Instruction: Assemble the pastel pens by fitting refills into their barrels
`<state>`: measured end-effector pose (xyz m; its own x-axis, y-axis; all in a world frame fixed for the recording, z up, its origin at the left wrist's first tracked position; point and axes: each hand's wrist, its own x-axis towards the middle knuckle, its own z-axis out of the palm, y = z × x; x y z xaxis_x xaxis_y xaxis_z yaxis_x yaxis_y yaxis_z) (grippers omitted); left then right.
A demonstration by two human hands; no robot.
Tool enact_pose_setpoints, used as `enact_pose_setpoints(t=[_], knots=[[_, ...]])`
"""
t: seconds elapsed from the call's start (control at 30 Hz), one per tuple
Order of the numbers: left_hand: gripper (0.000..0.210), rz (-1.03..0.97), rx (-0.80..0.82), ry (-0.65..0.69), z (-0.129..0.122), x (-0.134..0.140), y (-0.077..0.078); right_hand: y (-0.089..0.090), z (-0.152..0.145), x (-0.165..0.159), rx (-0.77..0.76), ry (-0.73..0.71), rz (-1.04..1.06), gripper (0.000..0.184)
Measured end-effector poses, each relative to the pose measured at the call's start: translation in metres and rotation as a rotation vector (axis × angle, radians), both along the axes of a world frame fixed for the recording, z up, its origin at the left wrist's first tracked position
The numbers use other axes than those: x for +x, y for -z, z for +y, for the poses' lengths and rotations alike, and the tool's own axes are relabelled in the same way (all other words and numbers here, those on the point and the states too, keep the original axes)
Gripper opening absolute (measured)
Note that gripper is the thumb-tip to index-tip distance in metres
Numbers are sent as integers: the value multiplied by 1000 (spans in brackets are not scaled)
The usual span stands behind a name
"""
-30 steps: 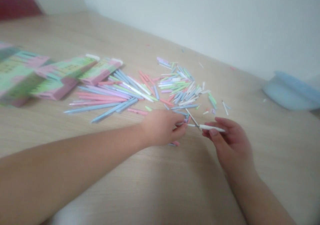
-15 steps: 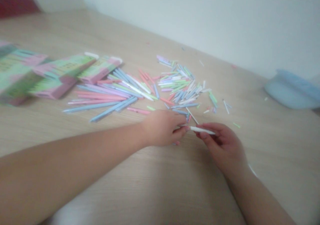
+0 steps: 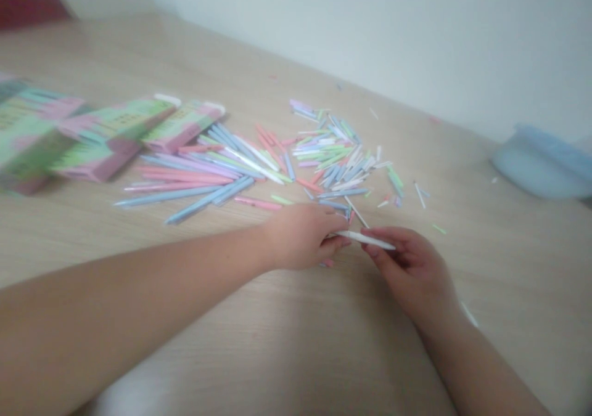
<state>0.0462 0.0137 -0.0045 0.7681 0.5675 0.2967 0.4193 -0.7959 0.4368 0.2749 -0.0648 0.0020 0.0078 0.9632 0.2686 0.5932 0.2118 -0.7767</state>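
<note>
A slim white pen-like stick (image 3: 370,240) spans the gap between my two hands, low over the table. My right hand (image 3: 419,271) has its thumb and fingers closed on the stick's right part. The left end lies between the thumb and fingers of my left hand (image 3: 303,236), which is also closed on it. A thin pale rod (image 3: 356,211) runs up from my right fingertips; whether they touch it I cannot tell. Behind my hands spreads a pile of short pastel pieces (image 3: 340,157). Longer pastel sticks (image 3: 189,179) lie beyond my left forearm.
Several green and pink printed boxes (image 3: 182,126) lie at the left of the wooden table (image 3: 259,342). A light blue pouch-like thing (image 3: 541,163) sits at the right by the white wall (image 3: 370,34). Small scraps (image 3: 420,195) are scattered around. Something dark red (image 3: 30,0) shows at top left.
The white stick shows more of its left end at my left fingers, which have shifted slightly along it. My right hand stays almost in place. The view has moved a little.
</note>
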Motion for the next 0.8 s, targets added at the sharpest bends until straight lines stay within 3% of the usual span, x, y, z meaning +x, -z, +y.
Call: enact_pose_setpoints(t=[0.37, 0.57, 0.8], knots=[[24, 16, 43, 35, 0, 0, -3, -3, -1, 2, -31, 15, -84, 19], [24, 40, 111, 24, -2, 1, -3, -4, -4, 4, -188, 28, -150, 24], [30, 104, 129, 34, -4, 1, -6, -14, -6, 1, -171, -19, -414, 27]])
